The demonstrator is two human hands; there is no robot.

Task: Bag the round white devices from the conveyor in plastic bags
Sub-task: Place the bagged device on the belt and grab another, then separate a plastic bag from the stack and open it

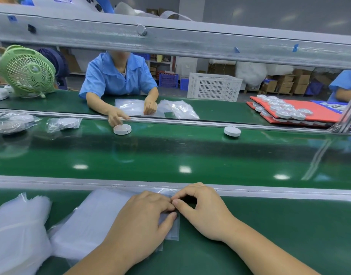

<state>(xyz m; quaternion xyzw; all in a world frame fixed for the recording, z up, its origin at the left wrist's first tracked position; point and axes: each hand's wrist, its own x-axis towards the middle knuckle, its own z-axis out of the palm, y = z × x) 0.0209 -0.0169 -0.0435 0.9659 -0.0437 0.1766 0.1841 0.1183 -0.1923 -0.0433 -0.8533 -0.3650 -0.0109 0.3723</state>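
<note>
A stack of clear plastic bags [95, 219] lies on the green bench in front of me. My left hand [142, 221] rests on the stack's right end, its thumb and fingers pinching the top bag's edge. My right hand [202, 209] meets it there, its curled fingertips pinching the same edge. Two round white devices sit on the conveyor belt [170, 155]: one device [122, 129] under the hand of the person opposite, another device [232, 131] to its right.
A person in a blue shirt [119, 80] sits across the belt with plastic bags [176, 109]. Bagged devices [63, 124] lie far left on the belt. Red trays of devices [285, 110] at right, a green fan [26, 71] at left, loose bags [17, 231] near me.
</note>
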